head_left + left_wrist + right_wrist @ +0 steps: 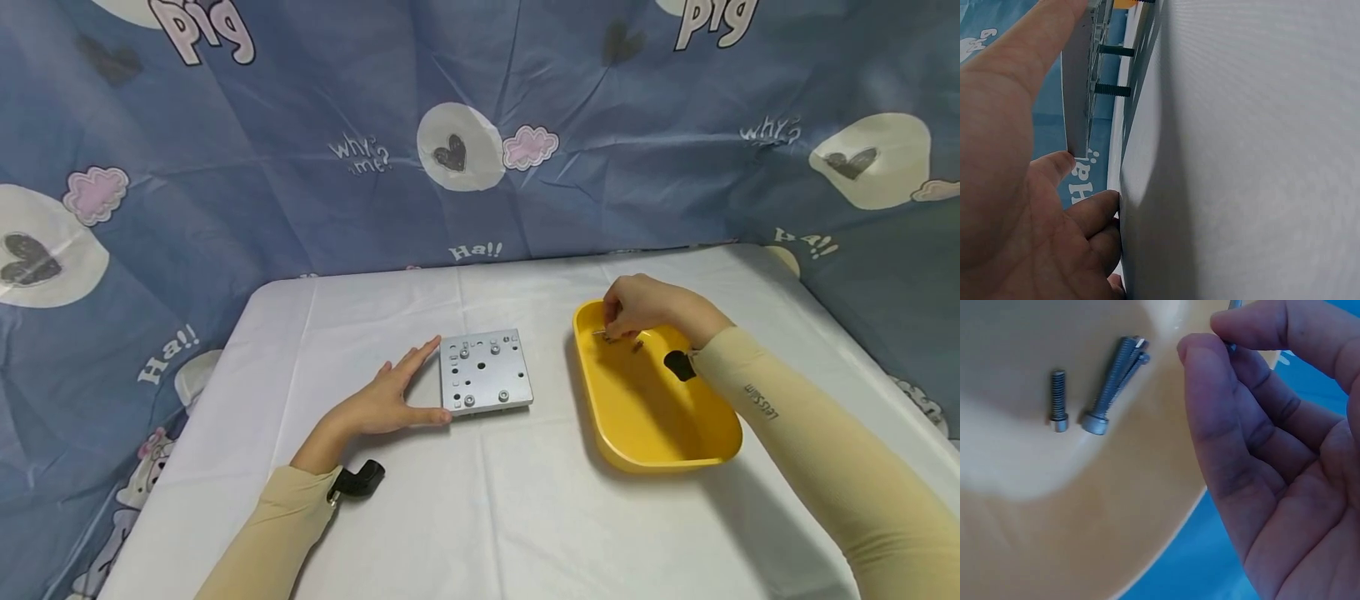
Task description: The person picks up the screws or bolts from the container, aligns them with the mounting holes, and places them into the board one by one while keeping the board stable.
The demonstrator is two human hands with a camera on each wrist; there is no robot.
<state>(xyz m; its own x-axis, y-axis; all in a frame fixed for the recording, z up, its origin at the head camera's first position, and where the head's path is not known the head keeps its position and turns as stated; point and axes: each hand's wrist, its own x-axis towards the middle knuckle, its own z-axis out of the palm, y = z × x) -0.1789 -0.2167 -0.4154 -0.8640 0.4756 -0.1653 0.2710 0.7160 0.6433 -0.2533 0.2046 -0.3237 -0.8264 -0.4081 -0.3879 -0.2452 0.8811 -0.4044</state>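
Observation:
A silver metal plate with several holes sits on the white table, with socket-head screws standing in it. In the left wrist view, threaded screw ends stick out below its underside. My left hand touches the plate's left side, thumb at the near corner and index fingertip by the far corner, both fairly straight. Over the far end of a yellow tray, my right hand pinches a small screw between thumb and index finger, mostly hidden by the fingertips. Loose socket-head screws lie on the tray floor beside that hand.
The tray's raised rim surrounds my right hand's fingers, to the right of the plate. White cloth covers the table. A blue printed curtain hangs behind the far edge. Black wrist mounts are on both sleeves.

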